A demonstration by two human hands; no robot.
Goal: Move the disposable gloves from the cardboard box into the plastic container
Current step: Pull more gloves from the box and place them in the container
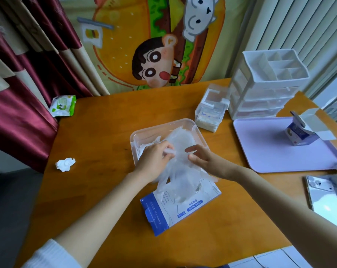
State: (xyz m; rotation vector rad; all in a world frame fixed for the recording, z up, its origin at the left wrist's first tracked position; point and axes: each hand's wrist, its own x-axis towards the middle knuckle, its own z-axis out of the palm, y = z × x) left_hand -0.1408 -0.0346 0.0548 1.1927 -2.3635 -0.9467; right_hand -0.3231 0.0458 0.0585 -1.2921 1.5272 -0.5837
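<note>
Hands both on glove bunch (180, 163): left hand (154, 157) fingers curled, gripping its edge; right hand (201, 158) pinching the other side. Gloves clear, crumpled, spanning from plastic container (144, 132) down over white-blue cardboard box (163, 215) on table (98, 136).

The tabletop (105, 132) is orange-brown wood. The gloves (176, 171) are cloudy clear, and the container (163, 125) is clear. The cardboard box (183, 210) near the front edge is white with a blue band and blue line drawing. The tray (270, 151) at the right edge is pale lilac. The pack (63, 106) at the far left corner is green and white.
</note>
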